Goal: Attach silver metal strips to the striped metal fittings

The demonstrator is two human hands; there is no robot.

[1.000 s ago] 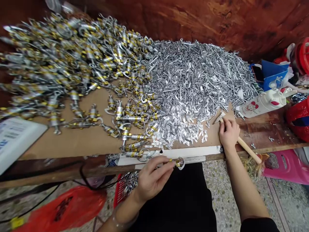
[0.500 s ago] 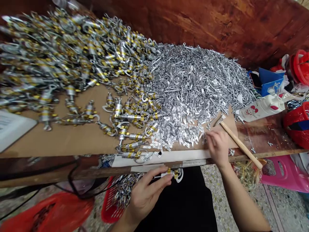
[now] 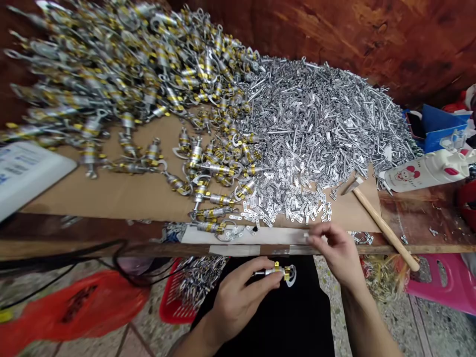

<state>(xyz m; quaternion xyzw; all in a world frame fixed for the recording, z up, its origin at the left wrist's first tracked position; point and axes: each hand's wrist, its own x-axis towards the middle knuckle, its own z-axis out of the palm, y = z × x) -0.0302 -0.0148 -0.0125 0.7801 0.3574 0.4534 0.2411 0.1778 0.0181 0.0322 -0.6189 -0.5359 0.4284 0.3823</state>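
Observation:
My left hand, over my lap, grips a silver-and-yellow metal fitting between thumb and fingers. A curved hook-like end of the fitting points right. To its upper right, at the bench edge, my right hand is closed in a pinch; a tiny light piece shows at its fingertips, too small to name. A heap of small perforated metal plates and pins lies in front of the hands. Several similar silver-and-yellow fittings lie on the cardboard to the left of that heap.
A large pile of fittings fills the back left. A wooden-handled hammer overhangs the bench edge on the right, near a white bottle. Below the bench are a red basket of metal parts, black cables and a pink stool.
My right hand has moved down from the plates toward the bench edge and the left hand, its fingers pinched. My left hand still holds the fitting. The camera view has shifted left.

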